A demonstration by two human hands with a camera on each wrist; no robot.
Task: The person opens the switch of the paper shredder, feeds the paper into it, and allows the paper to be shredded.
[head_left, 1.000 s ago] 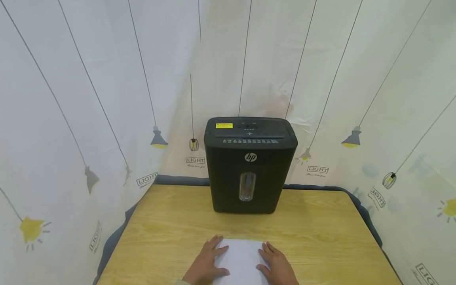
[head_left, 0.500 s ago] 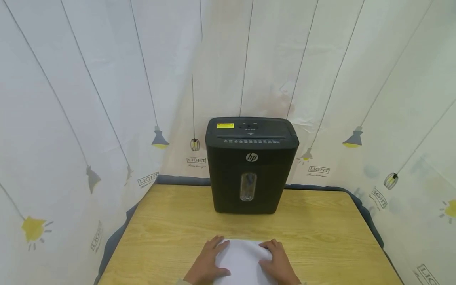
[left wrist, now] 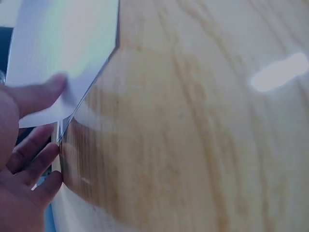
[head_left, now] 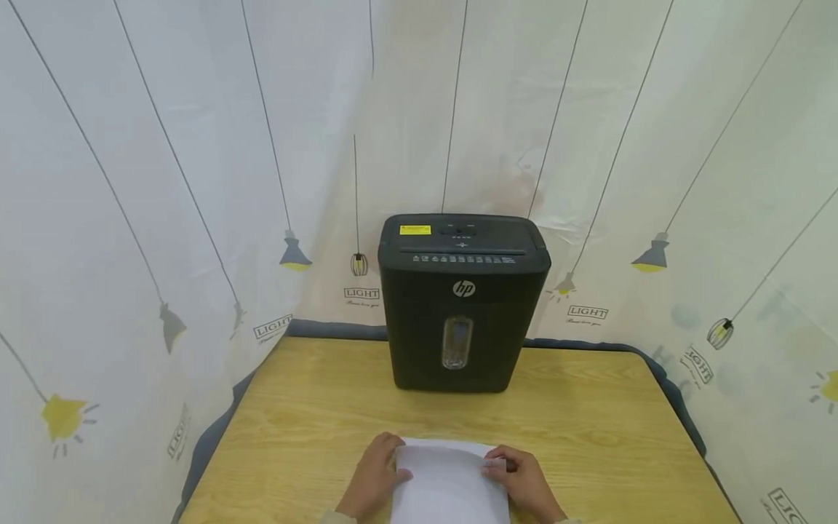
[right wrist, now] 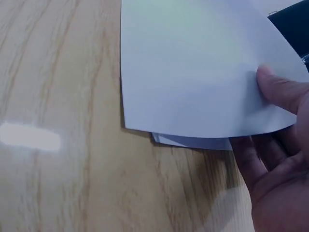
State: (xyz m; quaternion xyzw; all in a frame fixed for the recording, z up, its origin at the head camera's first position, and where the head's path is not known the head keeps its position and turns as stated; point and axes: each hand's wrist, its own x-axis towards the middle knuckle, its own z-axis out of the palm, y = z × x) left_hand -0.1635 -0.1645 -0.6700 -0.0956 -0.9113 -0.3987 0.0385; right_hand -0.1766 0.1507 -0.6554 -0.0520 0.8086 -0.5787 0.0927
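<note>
A white sheet of paper (head_left: 448, 486) is raised a little at its far edge, between both hands. Under it another white sheet (head_left: 452, 444) shows as a strip in the head view, and its corner peeks out below in the right wrist view. My right hand (head_left: 525, 482) pinches the upper sheet's right edge, thumb (right wrist: 277, 89) on top and fingers beneath. At the left edge, my left hand (head_left: 372, 477) has its thumb (left wrist: 43, 94) on the upper sheet, with the other fingers lower, by the table.
A black HP paper shredder (head_left: 458, 313) stands upright beyond the paper at the back of the wooden table (head_left: 314, 407). Its feed slot is on top, and a small window is in its front. A white curtain (head_left: 196, 182) printed with lamps surrounds the table on three sides.
The right hand has gone from lying on the paper's right edge to pinching and lifting the upper sheet, baring the one below. The left hand's thumb has drawn back toward the left edge.
</note>
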